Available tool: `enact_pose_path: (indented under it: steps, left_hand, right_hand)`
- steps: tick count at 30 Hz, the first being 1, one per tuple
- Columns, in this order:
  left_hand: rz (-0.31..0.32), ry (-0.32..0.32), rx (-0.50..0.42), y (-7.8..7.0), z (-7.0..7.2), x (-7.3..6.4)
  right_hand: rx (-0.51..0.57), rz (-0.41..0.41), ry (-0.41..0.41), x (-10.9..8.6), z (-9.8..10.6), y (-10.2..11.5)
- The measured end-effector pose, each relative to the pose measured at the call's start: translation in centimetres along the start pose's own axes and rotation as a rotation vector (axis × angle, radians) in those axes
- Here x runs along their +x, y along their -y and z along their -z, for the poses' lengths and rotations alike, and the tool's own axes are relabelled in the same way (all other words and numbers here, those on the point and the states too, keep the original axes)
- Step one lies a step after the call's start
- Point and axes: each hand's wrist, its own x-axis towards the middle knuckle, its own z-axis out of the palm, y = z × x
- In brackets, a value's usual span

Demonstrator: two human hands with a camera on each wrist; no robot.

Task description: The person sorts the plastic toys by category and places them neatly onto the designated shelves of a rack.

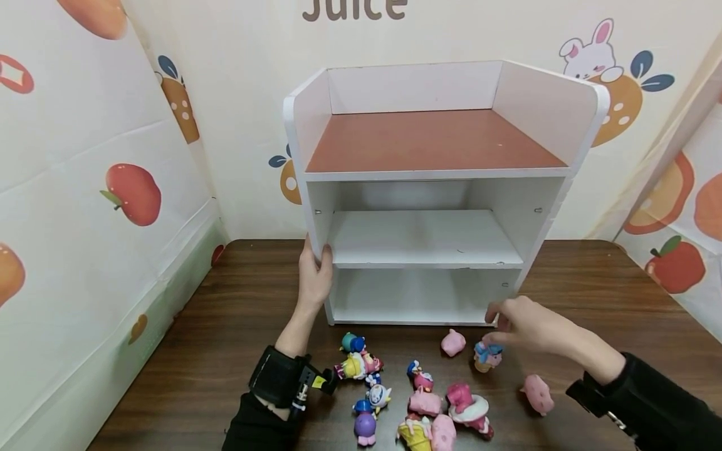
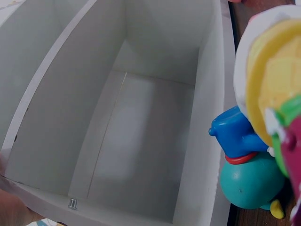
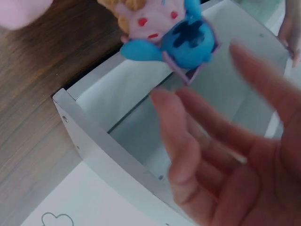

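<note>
Figurine (image 1: 487, 356) stands just before the shelf unit (image 1: 434, 141), near its right front corner. Right hand (image 1: 529, 323) hangs beside it, thumb and fingers parted, empty; left hand (image 1: 316, 275) grips unit's side. Risk: off-centre pinch may topple figurine toward pink toy (image 1: 453, 342).

The right hand (image 3: 258, 167) is blurred and the left hand (image 2: 14, 210) cropped in their wrist views; the head view crops the lettering (image 1: 354, 9).

Dark wood-grain table (image 1: 225, 326), pale wall covering (image 1: 242, 75), brown "Juice" lettering (image 1: 356, 9), printed white rabbit (image 1: 589, 59) atop orange carrot (image 1: 620, 109), red printed fruit (image 1: 133, 194)
</note>
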Motion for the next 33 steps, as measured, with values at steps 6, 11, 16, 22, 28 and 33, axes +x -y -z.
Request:
enact_pose_path:
  steps: [6, 11, 16, 22, 28, 33]
  left_hand:
    - [-0.009, 0.002, 0.008, 0.0, 0.0, 0.1]
    - [-0.004, 0.001, 0.014, 0.0, -0.1, 0.1]
    - [0.002, 0.001, 0.019, 0.0, -0.1, 0.1]
    - [0.001, 0.000, 0.015, 0.1, -0.1, 0.0]
    - [0.003, -0.009, 0.018, 0.0, -0.1, -0.1]
    - [0.008, -0.009, 0.022, -0.1, -0.1, -0.1]
  right_hand:
    - [-0.002, -0.069, -0.163, -0.9, -0.6, 0.6]
    - [0.000, -0.081, -0.243, -1.3, -1.8, 0.6]
    - [-0.003, -0.102, -0.267, -1.1, -2.5, 0.7]
    - [-0.017, -0.035, -0.272, -1.2, -2.6, 0.5]
    - [-0.024, 0.099, -0.248, -1.0, -2.3, -0.1]
    - [0.021, 0.136, -0.199, -1.0, -2.0, -0.3]
